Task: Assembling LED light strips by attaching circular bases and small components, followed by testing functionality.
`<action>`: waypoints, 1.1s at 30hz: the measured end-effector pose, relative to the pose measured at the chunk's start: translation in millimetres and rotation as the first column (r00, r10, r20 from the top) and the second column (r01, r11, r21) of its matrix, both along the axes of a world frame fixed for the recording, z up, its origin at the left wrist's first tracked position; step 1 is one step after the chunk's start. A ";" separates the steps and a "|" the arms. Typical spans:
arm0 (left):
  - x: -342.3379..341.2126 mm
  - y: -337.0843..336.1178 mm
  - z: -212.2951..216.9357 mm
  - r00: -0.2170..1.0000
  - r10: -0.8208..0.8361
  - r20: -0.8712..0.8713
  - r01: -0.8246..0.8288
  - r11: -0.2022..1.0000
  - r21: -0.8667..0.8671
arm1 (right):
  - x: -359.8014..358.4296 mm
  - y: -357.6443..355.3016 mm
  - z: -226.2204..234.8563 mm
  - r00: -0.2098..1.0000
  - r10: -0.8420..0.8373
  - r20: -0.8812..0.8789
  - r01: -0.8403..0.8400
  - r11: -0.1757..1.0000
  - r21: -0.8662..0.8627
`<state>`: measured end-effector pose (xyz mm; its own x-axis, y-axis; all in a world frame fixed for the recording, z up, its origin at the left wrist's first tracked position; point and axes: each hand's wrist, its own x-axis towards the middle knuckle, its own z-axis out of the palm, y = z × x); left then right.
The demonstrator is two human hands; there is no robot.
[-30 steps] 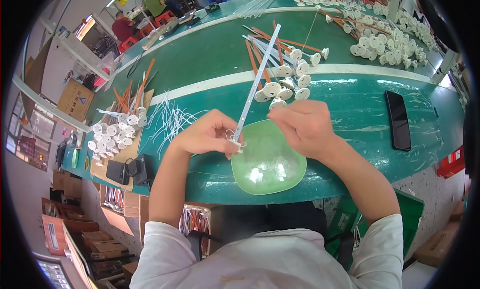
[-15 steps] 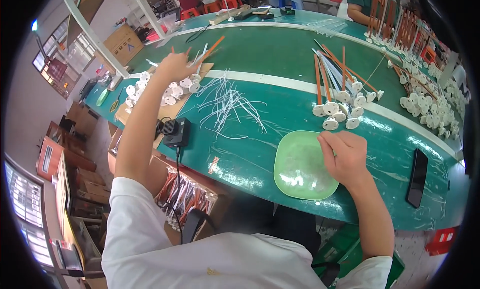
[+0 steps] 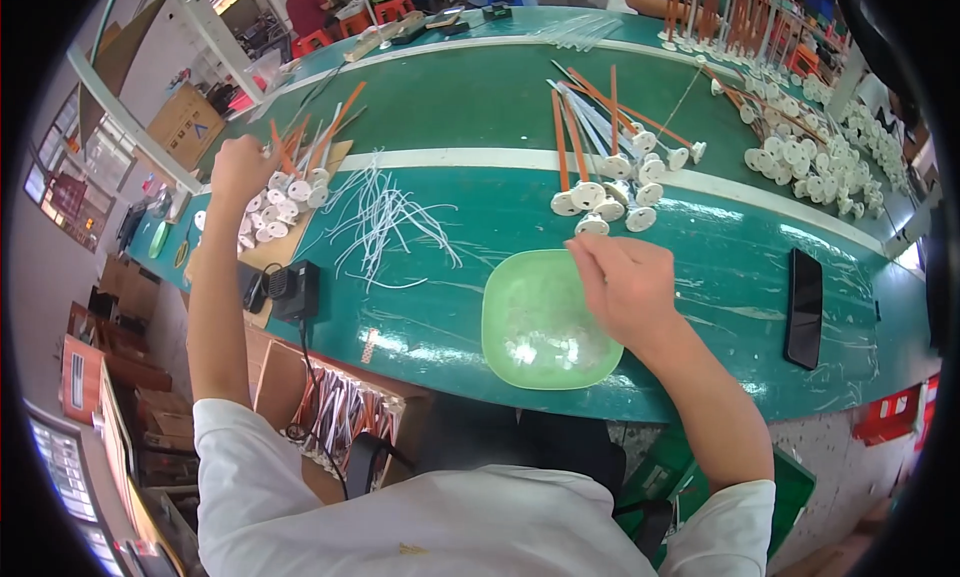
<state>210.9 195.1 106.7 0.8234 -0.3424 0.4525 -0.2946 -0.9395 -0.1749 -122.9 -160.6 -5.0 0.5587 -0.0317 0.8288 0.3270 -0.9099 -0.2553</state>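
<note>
My left hand (image 3: 243, 167) is closed, reaching over the far left of the table beside a heap of white disc-ended pieces (image 3: 283, 204) with white and orange strips. Its fingertips are turned away, so what they hold, if anything, is hidden. My right hand (image 3: 628, 289) is pinched closed above the right rim of a shallow light-green bowl (image 3: 540, 322); anything between its fingers is too small to make out. The bowl appears to hold small clear or pale bits. Just beyond my right hand lies a bunch of disc-ended pieces (image 3: 590, 196) with orange and white strips.
Loose white strips (image 3: 388, 222) lie left of the bowl, near a black boxy device (image 3: 295, 291) with a cable. A dark phone (image 3: 804, 309) rests at the right. More disc-ended pieces (image 3: 805, 162) crowd the far right. An open box of strips (image 3: 345, 414) stands below the table edge.
The whole view has shifted to the right. My left hand has drawn back to the left of the strips it was over. My right hand stays pinched at the bowl's right side.
</note>
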 end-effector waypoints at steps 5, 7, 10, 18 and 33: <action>-19.8 -25.6 -7.5 0.987 0.136 -0.084 -0.117 0.972 0.204 | 0.5 -7.2 -6.0 1.000 0.012 -0.027 -0.012 1.000 -0.017; -34.7 -49.3 -7.5 0.976 0.182 -0.121 -0.148 0.957 0.250 | -2.6 -12.3 -2.5 0.988 -0.118 -0.101 0.127 0.988 0.092; -61.4 -91.8 -20.6 0.987 -0.156 0.046 0.158 0.987 -0.041 | 9.8 -21.2 3.0 0.962 -0.272 -0.030 0.274 0.954 0.126; -175.8 -204.3 -85.0 0.555 -0.831 -0.025 0.692 0.479 -0.540 | 25.1 -27.6 -7.4 0.921 -0.315 -0.227 0.285 0.946 -0.155; -205.6 -194.8 -112.0 -0.092 -0.989 0.117 -0.224 -0.094 -0.970 | 4.2 -6.6 2.5 0.971 0.198 -0.131 -0.137 0.918 0.371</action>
<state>5.3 0.4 -5.3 0.4401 -0.8343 0.3321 0.0682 0.3998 0.9141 -118.8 -167.2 -2.5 0.7076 -0.2021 0.6771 0.3932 -0.6835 -0.6150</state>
